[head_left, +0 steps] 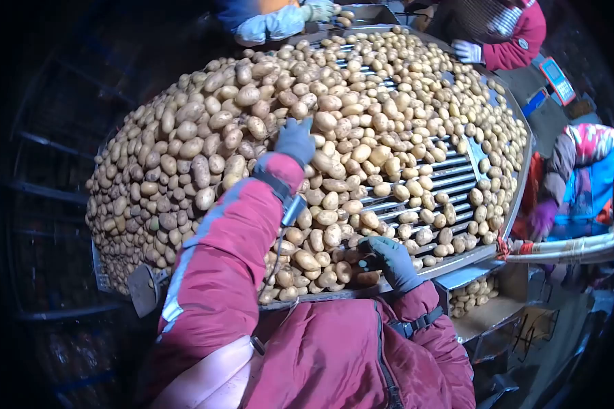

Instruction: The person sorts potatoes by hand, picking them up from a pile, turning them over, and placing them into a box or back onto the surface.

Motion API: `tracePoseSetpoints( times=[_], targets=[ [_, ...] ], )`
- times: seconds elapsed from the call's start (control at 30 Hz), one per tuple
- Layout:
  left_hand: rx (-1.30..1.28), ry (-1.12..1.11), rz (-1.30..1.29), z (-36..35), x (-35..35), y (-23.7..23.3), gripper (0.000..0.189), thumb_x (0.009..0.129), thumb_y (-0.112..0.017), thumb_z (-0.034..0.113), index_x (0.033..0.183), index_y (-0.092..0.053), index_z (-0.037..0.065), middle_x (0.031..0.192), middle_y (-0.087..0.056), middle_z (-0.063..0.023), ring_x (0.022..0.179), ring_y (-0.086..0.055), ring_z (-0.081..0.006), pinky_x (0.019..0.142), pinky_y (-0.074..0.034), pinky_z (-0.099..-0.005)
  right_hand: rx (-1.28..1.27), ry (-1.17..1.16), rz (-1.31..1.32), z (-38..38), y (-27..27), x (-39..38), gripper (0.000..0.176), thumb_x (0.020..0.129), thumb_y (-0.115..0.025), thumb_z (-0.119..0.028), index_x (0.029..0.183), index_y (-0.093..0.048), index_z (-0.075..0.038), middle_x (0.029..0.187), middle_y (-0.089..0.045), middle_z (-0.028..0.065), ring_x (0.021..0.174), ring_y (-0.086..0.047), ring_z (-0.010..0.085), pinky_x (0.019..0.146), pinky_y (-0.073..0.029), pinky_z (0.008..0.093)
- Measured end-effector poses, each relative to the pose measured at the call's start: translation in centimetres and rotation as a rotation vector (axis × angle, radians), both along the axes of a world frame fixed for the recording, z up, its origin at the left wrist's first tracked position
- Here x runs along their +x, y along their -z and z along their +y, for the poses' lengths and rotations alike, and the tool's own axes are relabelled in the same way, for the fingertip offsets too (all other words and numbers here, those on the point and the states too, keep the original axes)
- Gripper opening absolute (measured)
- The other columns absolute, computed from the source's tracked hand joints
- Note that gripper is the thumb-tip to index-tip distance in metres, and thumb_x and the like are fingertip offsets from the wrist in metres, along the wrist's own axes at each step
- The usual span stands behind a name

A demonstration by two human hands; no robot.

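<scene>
A large heap of potatoes (205,146) covers the sorting table, whose metal bars (450,177) show between potatoes on the right. My left hand (296,141), in a blue-grey glove, reaches out onto the middle of the heap. Its fingers point away among the potatoes, and what they hold, if anything, is hidden. Nearer my body, my right hand (389,260), also gloved, is at the table's near edge. Its fingers are bent over the potatoes there, thumb and fingers apart, with a potato just beside them.
Co-workers' gloved hands (318,10) (467,52) rest at the far edge. Another person's purple glove (543,217) is at the right, by a rail with wrapped pipes (563,247). A metal bin (508,307) with potatoes stands below right. A metal plate (144,290) juts out at the near left.
</scene>
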State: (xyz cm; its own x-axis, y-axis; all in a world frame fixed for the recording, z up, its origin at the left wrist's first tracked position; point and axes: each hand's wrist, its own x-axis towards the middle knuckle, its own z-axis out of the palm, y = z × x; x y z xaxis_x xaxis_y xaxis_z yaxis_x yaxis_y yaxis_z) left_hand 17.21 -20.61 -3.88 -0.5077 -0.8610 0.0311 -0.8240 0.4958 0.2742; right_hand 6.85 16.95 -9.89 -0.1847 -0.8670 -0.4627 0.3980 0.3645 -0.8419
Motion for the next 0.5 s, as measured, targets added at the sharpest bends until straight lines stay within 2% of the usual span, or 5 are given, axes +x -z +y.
tracePoseSetpoints(
  times=[0.1, 0.2, 0.3, 0.33, 0.5],
  targets=[
    [-0.13, 0.175, -0.002, 2.1, 0.5, 3.8, 0.053, 0.086, -0.064, 0.017, 0.139, -0.055, 0.022, 0.141, -0.045, -0.0209, 0.123, -0.051, -0.0494, 0.101, -0.048, -0.054, -0.015, 0.041, 0.047, 1.0, -3.0, -0.3, 0.033, 0.099, -0.061, -0.028, 0.118, -0.07, -0.001, 0.108, -0.074, 0.0076, 0.084, -0.07, 0.0199, 0.074, -0.059, 0.0328],
    [0.053, 0.301, 0.221, 3.7, 0.5, 4.7, 0.054, 0.085, -0.069, 0.015, 0.138, -0.059, 0.021, 0.142, -0.051, -0.0179, 0.127, -0.052, -0.0428, 0.11, -0.044, -0.0484, 0.135, 0.14, -0.12, 1.8, -2.8, -0.7, 0.035, 0.1, -0.059, -0.031, 0.119, -0.069, -0.003, 0.109, -0.074, 0.009, 0.084, -0.07, 0.0207, 0.074, -0.058, 0.0323],
    [0.259, 0.413, 0.431, 10.7, -1.4, -1.6, 0.058, 0.086, -0.072, 0.015, 0.141, -0.057, 0.015, 0.139, -0.055, -0.018, 0.131, -0.052, -0.0355, 0.113, -0.042, -0.0423, -0.013, 0.087, -0.02, 2.9, -0.7, -1.2, 0.044, 0.103, -0.057, -0.039, 0.122, -0.066, -0.001, 0.113, -0.072, 0.011, 0.085, -0.07, 0.0221, 0.076, -0.058, 0.0334],
    [0.416, 0.38, 0.48, 13.4, -2.1, -3.9, 0.061, 0.085, -0.074, 0.016, 0.143, -0.055, 0.012, 0.14, -0.055, -0.0178, 0.132, -0.052, -0.0331, 0.113, -0.041, -0.0405, 0.065, 0.256, -0.398, 2.2, -4.6, -1.1, 0.049, 0.104, -0.055, -0.044, 0.124, -0.065, 0.0, 0.113, -0.071, 0.0109, 0.086, -0.069, 0.0228, 0.077, -0.058, 0.0341],
    [0.656, 0.616, 0.385, 23.9, -3.8, -5.0, 0.076, 0.086, -0.079, 0.03, 0.151, -0.047, 0.007, 0.149, -0.05, -0.0174, 0.141, -0.044, -0.0321, 0.119, -0.034, -0.0398, -0.072, 0.393, -0.608, 4.1, -1.5, -2.6, 0.059, 0.104, -0.045, -0.059, 0.136, -0.057, -0.01, 0.115, -0.069, 0.0076, 0.089, -0.07, 0.0242, 0.075, -0.059, 0.0343]
  ],
)
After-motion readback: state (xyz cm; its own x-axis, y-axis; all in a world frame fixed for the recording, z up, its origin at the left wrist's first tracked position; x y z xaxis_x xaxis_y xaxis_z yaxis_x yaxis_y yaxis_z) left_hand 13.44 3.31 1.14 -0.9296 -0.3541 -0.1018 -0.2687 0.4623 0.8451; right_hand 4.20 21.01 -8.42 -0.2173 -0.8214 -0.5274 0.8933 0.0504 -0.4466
